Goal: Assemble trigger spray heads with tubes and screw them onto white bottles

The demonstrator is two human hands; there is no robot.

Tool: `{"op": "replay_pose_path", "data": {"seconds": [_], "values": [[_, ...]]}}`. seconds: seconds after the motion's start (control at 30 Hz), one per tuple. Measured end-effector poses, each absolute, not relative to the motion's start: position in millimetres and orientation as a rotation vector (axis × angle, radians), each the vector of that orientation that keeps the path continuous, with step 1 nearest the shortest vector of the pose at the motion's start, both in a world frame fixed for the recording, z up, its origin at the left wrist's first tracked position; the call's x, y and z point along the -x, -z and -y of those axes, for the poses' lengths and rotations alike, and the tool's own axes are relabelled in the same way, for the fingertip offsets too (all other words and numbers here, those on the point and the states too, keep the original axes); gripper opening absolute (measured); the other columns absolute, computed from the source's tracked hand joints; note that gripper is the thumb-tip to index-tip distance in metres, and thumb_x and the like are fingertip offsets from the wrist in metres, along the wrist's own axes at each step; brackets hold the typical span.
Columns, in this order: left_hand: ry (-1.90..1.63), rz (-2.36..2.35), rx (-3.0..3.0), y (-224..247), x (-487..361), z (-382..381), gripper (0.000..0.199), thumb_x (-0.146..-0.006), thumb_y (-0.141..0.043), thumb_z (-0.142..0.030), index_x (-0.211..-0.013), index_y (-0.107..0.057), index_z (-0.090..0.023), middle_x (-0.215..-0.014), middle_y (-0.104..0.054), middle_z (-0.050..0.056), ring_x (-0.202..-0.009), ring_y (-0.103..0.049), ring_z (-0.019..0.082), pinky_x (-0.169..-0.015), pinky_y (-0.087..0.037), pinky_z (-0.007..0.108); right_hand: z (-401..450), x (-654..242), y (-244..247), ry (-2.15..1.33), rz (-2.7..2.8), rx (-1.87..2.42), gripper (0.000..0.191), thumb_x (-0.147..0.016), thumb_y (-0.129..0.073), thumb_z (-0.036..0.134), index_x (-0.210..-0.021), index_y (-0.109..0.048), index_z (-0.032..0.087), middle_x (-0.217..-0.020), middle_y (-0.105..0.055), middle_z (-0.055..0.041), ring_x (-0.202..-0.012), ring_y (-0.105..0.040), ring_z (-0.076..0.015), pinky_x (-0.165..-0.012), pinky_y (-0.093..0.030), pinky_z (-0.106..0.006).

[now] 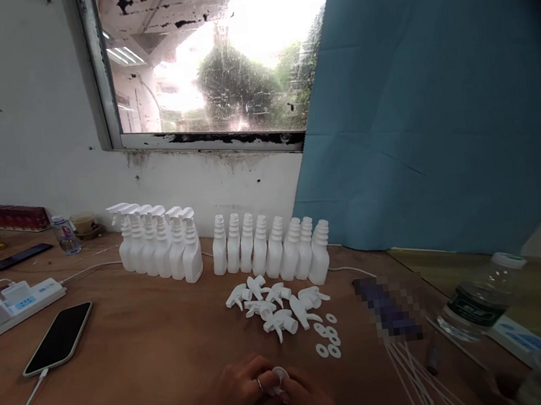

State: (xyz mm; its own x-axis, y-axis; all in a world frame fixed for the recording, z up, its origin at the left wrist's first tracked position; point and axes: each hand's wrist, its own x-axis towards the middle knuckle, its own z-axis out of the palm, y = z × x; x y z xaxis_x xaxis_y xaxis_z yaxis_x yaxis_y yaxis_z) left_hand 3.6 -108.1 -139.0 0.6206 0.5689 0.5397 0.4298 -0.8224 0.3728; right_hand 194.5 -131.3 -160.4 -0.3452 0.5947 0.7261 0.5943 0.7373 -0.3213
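Note:
Near the table's front edge, my left hand (246,384) and my right hand (309,403) meet, their fingers closed around one white trigger spray head (280,375). Only its round collar end shows; fingers cover the rest. Just beyond my hands lies a loose group of white trigger spray heads (280,323). Several flat white ring washers (335,351) are scattered to the right of that group. A row of white bottles without heads (275,254) stands upright behind them. Farther left are several white bottles with spray heads fitted (191,255).
A phone on a cable (60,337) and a power strip (40,293) lie at left. To the right are thin white tubes (412,369), a pixelated purple item (387,310) and a clear water bottle (477,302). A blue sheet (415,99) hangs beside the window.

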Motion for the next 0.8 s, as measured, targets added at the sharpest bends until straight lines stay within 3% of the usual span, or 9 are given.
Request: {"op": "replay_pose_path", "data": {"seconds": [0.17,0.37,0.57,0.8], "values": [[-0.943,-0.811,-2.654,139.5,-2.6,107.6,0.011,-0.089,-0.057,-0.019,-0.100,-0.056,-0.022,-0.095,-0.063,0.001,-0.085,-0.059,0.015,-0.072,-0.047,0.023,132.5,-191.1,164.2,0.117,2.004,0.995,0.020,-0.093,-0.047,0.024,-0.107,-0.062,0.025,-0.097,-0.070,-0.0058,-0.086,-0.069,-0.0206,-0.073,-0.058,-0.028],[-0.940,-0.801,-2.702,141.3,-1.0,104.9,0.019,-0.090,-0.051,-0.015,-0.107,-0.057,-0.023,-0.092,-0.062,0.003,-0.080,-0.059,0.015,-0.069,-0.047,0.022,132.8,-183.5,170.4,0.409,1.945,1.132,0.025,-0.086,-0.049,0.018,-0.108,-0.060,0.022,-0.132,-0.057,-0.0128,-0.114,-0.059,-0.0319,-0.088,-0.052,-0.046],[-0.950,-0.724,-2.667,141.5,0.6,104.0,0.017,-0.091,-0.047,-0.013,-0.103,-0.055,-0.021,-0.097,-0.062,0.004,-0.082,-0.059,0.015,-0.071,-0.047,0.021,129.9,-184.5,179.4,0.297,2.013,1.122,0.030,-0.089,-0.047,0.016,-0.116,-0.058,0.023,-0.133,-0.057,-0.0125,-0.116,-0.058,-0.0300,-0.089,-0.052,-0.044],[-0.909,-0.790,-2.741,146.6,-4.0,104.8,0.010,-0.090,-0.050,-0.015,-0.098,-0.050,-0.021,-0.095,-0.062,0.004,-0.083,-0.059,0.017,-0.069,-0.047,0.023,130.2,-218.4,159.2,0.057,1.988,1.132,0.029,-0.092,-0.049,0.025,-0.121,-0.056,0.025,-0.137,-0.051,-0.0093,-0.118,-0.057,-0.0212,-0.094,-0.050,-0.029]]}}
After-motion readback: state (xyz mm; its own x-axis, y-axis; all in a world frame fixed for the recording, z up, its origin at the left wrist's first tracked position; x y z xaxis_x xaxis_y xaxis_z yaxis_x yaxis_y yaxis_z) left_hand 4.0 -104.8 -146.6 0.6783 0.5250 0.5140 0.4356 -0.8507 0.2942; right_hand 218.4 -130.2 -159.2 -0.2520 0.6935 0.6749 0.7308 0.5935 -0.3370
